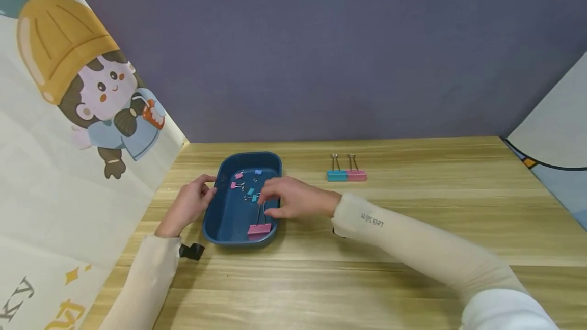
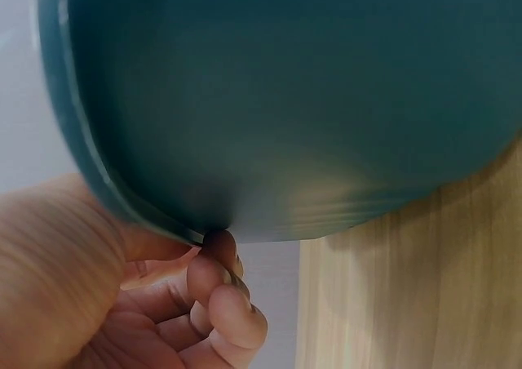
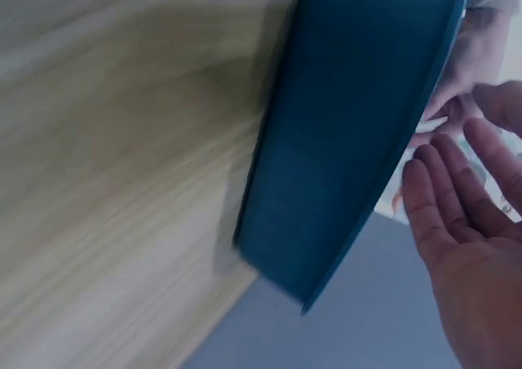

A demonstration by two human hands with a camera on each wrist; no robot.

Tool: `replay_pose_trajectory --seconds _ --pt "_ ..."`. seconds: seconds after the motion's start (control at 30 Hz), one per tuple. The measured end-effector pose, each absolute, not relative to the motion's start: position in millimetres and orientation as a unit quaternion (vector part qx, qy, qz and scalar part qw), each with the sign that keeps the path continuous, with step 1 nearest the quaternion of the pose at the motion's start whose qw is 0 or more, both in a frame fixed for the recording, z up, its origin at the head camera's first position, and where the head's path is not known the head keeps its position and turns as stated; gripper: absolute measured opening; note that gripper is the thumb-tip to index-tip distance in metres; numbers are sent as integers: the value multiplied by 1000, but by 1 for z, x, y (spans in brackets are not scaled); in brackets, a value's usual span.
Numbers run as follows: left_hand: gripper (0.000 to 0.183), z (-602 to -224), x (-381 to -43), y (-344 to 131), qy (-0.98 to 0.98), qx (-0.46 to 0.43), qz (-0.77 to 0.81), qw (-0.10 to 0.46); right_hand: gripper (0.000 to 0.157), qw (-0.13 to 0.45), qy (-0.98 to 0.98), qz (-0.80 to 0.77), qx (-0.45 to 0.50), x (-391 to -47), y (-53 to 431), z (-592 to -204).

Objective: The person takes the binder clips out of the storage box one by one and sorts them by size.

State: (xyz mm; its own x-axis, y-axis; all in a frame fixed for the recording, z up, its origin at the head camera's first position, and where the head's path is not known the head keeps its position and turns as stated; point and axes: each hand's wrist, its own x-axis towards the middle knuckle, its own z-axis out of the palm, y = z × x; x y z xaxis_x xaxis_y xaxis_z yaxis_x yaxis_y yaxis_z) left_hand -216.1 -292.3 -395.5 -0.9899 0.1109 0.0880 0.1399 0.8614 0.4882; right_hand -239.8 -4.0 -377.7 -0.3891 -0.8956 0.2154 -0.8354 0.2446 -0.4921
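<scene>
A dark blue tray (image 1: 229, 218) stands on the table, its wall (image 2: 269, 124) large in the left wrist view. My left hand (image 1: 189, 207) pinches the rim on its left side. Over the tray's right side hovers my right hand (image 1: 300, 197), fingers (image 3: 457, 185) loosely extended, with nothing seen between them. Just under it, a large pink binder clip (image 1: 259, 230) lies in the tray, wire handles pointing away. Farther back lie small binder clips: two pink ones (image 1: 234, 185), a blue one (image 1: 258, 172) and teal ones (image 1: 250, 191), the last partly beside the right fingers.
To the right of the tray, a large teal binder clip (image 1: 337, 176) and a large pink one (image 1: 357, 176) sit side by side on the wooden table (image 1: 412, 208). A dark grey wall (image 1: 321, 55) rises behind. A printed cloth (image 1: 50, 182) hangs at left.
</scene>
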Motion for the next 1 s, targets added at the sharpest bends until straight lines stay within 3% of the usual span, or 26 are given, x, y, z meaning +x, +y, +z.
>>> replay_pose_trajectory --seconds 0.5,0.67,1.0 --pt "32 -396 -217 -292 -963 -65 -260 28 12 158 800 -224 -533 -237 -43 -388" --pt "32 -396 -217 -293 -964 -56 -258 21 5 157 828 -162 -514 -235 -54 -388" --pt "32 -394 -217 -292 -964 -57 -260 15 16 162 862 -92 -472 -230 -62 -385"
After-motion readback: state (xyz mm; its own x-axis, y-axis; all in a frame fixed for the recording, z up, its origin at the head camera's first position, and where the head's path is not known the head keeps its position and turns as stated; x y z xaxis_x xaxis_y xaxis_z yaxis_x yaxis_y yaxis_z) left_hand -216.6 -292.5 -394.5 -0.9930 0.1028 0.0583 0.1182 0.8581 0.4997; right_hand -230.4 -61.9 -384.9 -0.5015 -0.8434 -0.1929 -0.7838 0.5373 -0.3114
